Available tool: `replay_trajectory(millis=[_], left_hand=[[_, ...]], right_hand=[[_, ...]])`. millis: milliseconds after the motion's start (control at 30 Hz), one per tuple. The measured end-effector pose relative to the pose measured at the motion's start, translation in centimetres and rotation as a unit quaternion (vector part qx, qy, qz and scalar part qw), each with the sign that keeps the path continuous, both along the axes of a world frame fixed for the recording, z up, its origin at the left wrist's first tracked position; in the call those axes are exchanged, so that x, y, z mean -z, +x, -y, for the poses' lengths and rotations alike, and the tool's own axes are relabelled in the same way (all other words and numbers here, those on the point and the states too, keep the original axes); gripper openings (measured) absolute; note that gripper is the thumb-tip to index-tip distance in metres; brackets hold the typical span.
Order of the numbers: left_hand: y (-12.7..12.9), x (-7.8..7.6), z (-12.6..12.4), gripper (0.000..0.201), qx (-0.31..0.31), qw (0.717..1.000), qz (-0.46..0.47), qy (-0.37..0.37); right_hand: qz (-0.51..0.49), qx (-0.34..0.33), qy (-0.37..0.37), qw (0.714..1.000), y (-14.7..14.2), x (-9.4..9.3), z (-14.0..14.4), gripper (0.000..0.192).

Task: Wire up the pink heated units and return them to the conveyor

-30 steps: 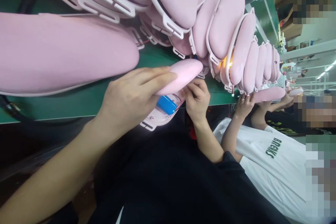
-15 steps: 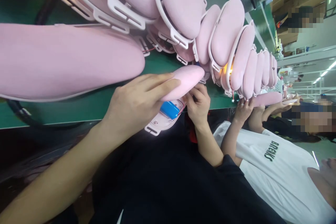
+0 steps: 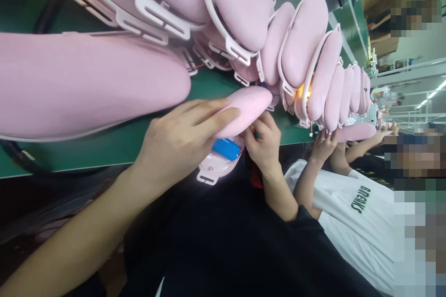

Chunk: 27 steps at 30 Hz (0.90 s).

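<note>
My left hand (image 3: 181,137) grips a pink padded shell (image 3: 245,109) with a white plastic frame (image 3: 216,169) under it. A blue battery pack (image 3: 226,149) sits inside that frame, just below my fingers. My right hand (image 3: 263,141) is closed at the shell's inner edge next to the battery, pinching something small that I cannot make out. Both hands work at the near edge of the green table (image 3: 114,134).
A big pink shell (image 3: 87,79) lies on the table at left. A row of several pink shells in white frames (image 3: 306,55) runs away to the right. A co-worker in a white shirt (image 3: 362,222) holds another pink shell (image 3: 355,131).
The view has shifted slightly. My right hand has closed in tighter against the shell beside the battery. My left hand keeps its hold.
</note>
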<state>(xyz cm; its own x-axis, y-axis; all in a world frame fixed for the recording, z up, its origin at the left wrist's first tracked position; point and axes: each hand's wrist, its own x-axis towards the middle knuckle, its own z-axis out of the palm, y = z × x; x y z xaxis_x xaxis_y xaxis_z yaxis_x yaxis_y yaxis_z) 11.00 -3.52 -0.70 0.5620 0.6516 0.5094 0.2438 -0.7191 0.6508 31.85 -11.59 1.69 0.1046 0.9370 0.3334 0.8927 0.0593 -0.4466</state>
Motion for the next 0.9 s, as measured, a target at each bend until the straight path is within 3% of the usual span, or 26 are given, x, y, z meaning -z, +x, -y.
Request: replay_trajectory(millis=[267,433,567,667,733,800,900], left_hand=[[-0.1,0.1,0.1,0.054,-0.005,1.000,-0.006,-0.007],[-0.1,0.3,0.0,0.050,-0.001,1.000,-0.019,0.021],[-0.1,0.3,0.2,0.042,-0.017,0.999,-0.004,0.044],[-0.3,0.0,1.1,0.045,-0.033,0.995,0.001,0.094],[-0.6,-0.4,2.3,0.049,-0.022,0.990,-0.022,0.134],[-1.0,-0.7,3.7,0.049,0.009,0.987,-0.044,0.156],[-1.6,-0.9,6.2,0.044,0.072,0.987,-0.034,0.143]], right_hand=[[0.104,0.040,-0.104,0.988,-1.7,-2.2,-0.6,0.023],[0.237,-0.020,-0.158,0.958,-3.0,-3.2,0.0,0.017],[0.312,-0.078,-0.181,0.929,-2.7,-4.4,0.3,0.023],[0.225,-0.092,-0.100,0.965,-0.6,-4.6,1.5,0.027],[0.115,-0.017,0.021,0.993,1.0,-3.9,2.6,0.033],[0.038,0.054,0.102,0.993,2.1,-2.5,3.6,0.037],[0.030,0.025,0.070,0.997,2.2,0.1,3.9,0.044]])
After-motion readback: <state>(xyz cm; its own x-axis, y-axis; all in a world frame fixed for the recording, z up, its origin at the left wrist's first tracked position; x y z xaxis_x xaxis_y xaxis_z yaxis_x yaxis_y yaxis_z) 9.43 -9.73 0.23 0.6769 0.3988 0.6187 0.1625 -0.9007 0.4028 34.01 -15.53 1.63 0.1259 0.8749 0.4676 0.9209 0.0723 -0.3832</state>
